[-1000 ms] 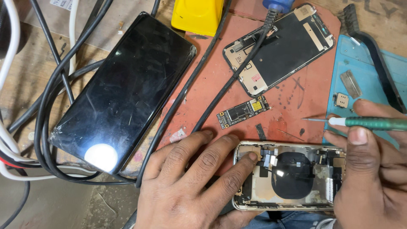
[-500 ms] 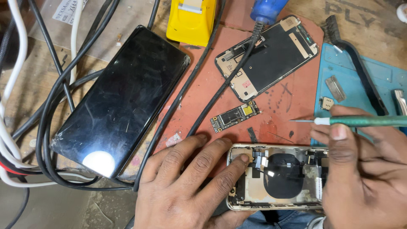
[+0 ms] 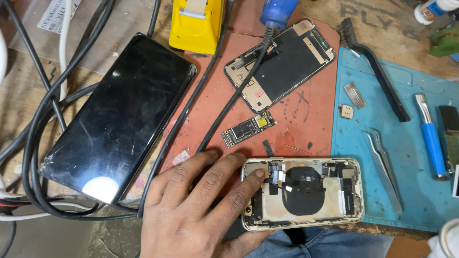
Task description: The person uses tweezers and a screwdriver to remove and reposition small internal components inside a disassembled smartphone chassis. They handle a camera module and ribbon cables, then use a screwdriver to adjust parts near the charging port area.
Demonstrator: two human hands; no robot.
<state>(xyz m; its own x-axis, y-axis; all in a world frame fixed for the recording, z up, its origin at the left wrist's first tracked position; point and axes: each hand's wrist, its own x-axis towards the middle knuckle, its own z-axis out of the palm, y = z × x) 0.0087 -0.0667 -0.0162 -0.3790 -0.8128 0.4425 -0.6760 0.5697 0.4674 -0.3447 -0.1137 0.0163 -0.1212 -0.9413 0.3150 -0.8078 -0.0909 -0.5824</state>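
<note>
My left hand lies flat at the bottom centre, fingers spread. Its fingertips press on the left end of an opened phone body, which shows a dark round coil and small parts inside. My right hand is out of view. A small green logic board lies on the red mat just above the phone body. Farther up rests a detached phone screen, face down, with a black cable across it.
A large black phone lies at the left among tangled cables. A yellow tool sits at the top. On the blue mat at the right are metal tweezers, a black brush and a blue-handled tool.
My right hand with the green-handled screwdriver has left the view. The tweezers and tools on the blue mat now show. My left hand stays on the opened phone.
</note>
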